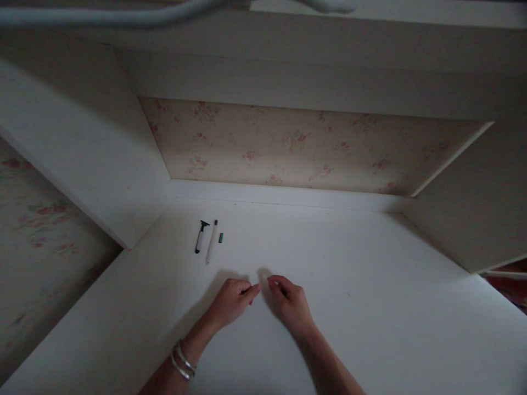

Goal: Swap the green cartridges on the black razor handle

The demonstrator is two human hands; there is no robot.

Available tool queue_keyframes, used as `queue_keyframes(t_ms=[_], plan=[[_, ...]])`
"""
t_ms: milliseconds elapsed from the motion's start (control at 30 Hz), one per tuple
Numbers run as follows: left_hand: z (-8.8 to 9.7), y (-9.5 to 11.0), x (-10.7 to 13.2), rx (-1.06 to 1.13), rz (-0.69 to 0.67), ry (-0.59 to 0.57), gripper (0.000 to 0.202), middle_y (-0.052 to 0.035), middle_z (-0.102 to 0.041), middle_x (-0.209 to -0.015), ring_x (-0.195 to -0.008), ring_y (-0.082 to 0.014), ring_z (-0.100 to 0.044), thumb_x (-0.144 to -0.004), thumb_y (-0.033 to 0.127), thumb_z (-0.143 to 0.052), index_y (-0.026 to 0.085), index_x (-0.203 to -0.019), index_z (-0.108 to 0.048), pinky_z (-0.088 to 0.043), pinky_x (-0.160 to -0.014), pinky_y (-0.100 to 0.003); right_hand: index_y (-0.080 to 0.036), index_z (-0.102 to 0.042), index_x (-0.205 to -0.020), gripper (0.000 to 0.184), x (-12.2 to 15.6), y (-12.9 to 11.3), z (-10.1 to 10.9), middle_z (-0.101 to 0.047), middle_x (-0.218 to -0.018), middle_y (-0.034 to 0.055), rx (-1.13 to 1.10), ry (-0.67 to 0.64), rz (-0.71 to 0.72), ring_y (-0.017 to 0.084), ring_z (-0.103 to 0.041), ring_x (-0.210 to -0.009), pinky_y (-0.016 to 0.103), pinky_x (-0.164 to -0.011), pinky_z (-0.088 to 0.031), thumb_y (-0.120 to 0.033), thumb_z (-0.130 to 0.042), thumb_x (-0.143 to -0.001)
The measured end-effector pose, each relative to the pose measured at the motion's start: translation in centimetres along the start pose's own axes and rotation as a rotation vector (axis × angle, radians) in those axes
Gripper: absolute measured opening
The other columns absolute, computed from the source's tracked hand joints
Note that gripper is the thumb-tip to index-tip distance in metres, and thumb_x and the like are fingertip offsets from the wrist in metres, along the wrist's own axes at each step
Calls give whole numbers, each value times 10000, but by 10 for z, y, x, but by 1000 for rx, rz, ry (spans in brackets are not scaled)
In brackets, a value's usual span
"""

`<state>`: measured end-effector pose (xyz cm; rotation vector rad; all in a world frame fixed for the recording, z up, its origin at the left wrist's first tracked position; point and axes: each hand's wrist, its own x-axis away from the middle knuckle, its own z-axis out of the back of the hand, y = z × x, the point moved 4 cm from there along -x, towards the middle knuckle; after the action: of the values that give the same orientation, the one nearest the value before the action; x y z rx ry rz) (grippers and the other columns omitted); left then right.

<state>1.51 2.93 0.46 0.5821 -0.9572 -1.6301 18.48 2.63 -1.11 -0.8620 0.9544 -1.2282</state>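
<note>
My left hand (234, 300), with bracelets at the wrist, is closed over the white desktop, its thumb pressed against the curled fingers. Facing it a short gap away, my right hand (291, 302) is closed in a pinch. Whatever either hand may hold is too small or hidden to make out. Beyond my left hand lie a razor (200, 239) with a black head and pale handle, a pale toothbrush (211, 242) with dark bristles, and a small green and black piece (221, 238) that looks like a battery. Neither hand touches these.
The white desktop (370, 307) is bounded by a white side panel (94, 142) on the left and another panel (473, 197) on the right. Floral wallpaper (280, 145) covers the back. A pale curved tube (123, 17) crosses the top of the view.
</note>
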Motion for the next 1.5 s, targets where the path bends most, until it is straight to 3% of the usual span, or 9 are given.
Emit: queue_keyframes(t_ms=[1500], plan=[[-2, -2, -1, -24, -27, 7, 518, 48, -387, -445, -470, -105, -403, -902, 493, -434, 161, -516, -529, -260, -509, -243, -166, -697, -956, 302, 0, 1, -2, -580, -594, -10, 20, -25, 18, 137, -464, -500, 228, -481, -317, -372, -482, -908]])
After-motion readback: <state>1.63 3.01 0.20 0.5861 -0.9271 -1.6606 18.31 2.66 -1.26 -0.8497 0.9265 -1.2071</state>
